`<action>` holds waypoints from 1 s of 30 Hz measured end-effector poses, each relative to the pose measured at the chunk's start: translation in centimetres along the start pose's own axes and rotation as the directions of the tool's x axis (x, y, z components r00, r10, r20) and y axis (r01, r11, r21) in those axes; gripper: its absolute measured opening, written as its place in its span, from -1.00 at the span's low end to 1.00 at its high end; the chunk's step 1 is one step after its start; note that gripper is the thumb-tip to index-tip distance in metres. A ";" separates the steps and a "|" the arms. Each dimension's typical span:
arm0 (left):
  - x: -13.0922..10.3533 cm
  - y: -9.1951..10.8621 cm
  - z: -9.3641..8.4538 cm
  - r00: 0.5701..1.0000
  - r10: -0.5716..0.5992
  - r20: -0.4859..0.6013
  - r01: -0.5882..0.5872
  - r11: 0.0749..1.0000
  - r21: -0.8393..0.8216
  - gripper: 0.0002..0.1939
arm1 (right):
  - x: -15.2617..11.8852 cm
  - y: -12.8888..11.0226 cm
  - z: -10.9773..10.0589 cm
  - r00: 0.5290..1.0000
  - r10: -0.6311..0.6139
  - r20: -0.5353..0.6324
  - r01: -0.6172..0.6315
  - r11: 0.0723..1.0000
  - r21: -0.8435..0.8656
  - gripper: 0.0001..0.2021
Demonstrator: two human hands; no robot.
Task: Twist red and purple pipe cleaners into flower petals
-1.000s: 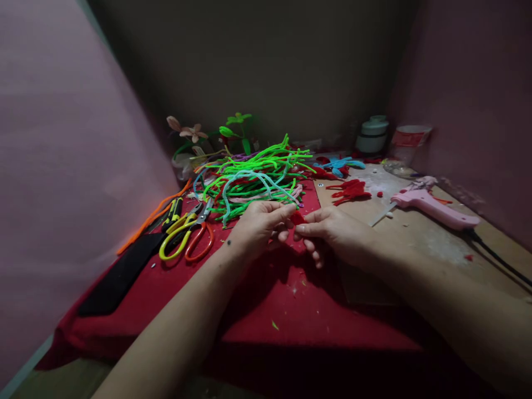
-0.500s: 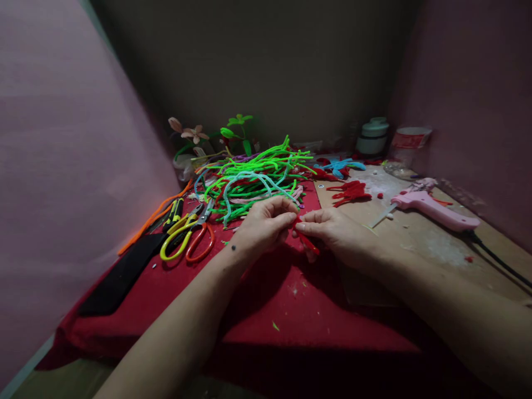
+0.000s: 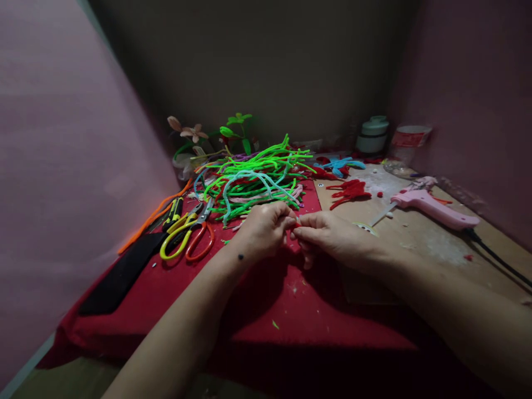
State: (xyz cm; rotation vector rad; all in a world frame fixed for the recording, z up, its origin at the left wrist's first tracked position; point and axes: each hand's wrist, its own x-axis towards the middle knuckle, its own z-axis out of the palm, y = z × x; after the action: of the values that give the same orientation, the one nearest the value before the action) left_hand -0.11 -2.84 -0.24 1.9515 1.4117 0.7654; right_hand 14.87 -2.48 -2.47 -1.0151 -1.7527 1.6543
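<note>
Meeting fingertip to fingertip in the head view, my left hand (image 3: 268, 228) and right hand (image 3: 332, 235) close on a small red piece (image 3: 296, 224). Both pinches are narrow. The red piece sits between them, above the red-covered tabletop (image 3: 291, 313); its shape is mostly hidden by the fingers. Beyond the left hand lies a heap of green stems (image 3: 270, 162); to its left, scissors (image 3: 202, 225) with one yellow and one red handle. Beyond the right hand, a bundle of red strips (image 3: 351, 191) and a pink corded tool (image 3: 436, 209) rest on a board (image 3: 419, 238). Step in hand, as I judge it: shaping or joining the red piece by finger work alone. The next move calls, in my judgement, for one pinch to stay firm while the other works, since slack in both could let so small a piece drop.
</note>
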 end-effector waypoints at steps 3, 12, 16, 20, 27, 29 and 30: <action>0.1 0.1 -0.2 1.000 -0.011 -0.002 0.011 1.000 0.001 -0.91 | 0.1 0.1 -0.1 0.999 -0.031 -0.035 0.029 0.998 -0.063 -0.83; 0.4 0.2 -1.3 0.974 -0.170 0.152 0.201 0.954 -0.221 -0.84 | -0.1 -0.2 -0.1 0.987 -0.129 -0.093 0.108 0.972 -0.208 -0.82; 0.5 0.1 -1.2 0.971 -0.185 0.153 0.210 0.964 -0.166 -0.83 | -0.1 -0.2 0.0 0.980 -0.164 -0.108 0.126 0.947 -0.297 -0.84; 0.5 -0.1 -1.2 0.973 -0.171 0.153 0.195 0.967 -0.161 -0.84 | 0.0 -0.2 -0.1 0.993 -0.090 -0.070 0.073 0.973 -0.218 -0.86; 0.6 -0.2 -1.2 0.979 -0.082 0.187 0.138 0.940 -0.311 -0.82 | 0.0 -0.2 -0.3 0.990 -0.005 -0.144 0.020 0.995 0.101 -0.92; 0.6 -0.3 -1.2 0.980 -0.071 0.184 0.134 0.923 -0.361 -0.80 | -0.1 -0.5 -0.1 0.982 0.039 -0.184 -0.007 0.985 0.171 -0.91; 0.6 -0.3 -1.2 0.982 -0.073 0.175 0.135 0.918 -0.373 -0.80 | -0.2 -0.6 -0.1 0.979 0.062 -0.196 -0.025 0.982 0.187 -0.89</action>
State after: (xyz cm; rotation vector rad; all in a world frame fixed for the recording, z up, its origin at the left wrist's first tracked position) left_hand -1.02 -2.00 0.38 1.5832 1.1593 0.7552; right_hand 14.93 -2.56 -1.84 -1.0990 -1.4294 1.6422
